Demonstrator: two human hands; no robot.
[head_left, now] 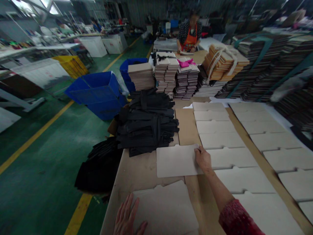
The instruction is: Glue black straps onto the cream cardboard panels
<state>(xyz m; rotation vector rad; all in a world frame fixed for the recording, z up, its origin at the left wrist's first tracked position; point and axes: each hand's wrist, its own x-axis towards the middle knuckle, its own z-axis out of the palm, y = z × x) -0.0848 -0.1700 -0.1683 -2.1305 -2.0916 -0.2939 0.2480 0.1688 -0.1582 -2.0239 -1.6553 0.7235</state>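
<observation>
Pale grey board [176, 160]; black bundles [148, 124]; blue bins [97, 93]; red sleeve [238, 218].

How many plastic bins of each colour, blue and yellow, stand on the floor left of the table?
Blue bins: 2
Yellow bin: 1
Total: 3

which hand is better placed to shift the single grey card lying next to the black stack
Right, probably. The right hand already rests on the near right edge of that grey card. The left hand lies flat on the nearer card pile at the table edge, well short of it.
</observation>
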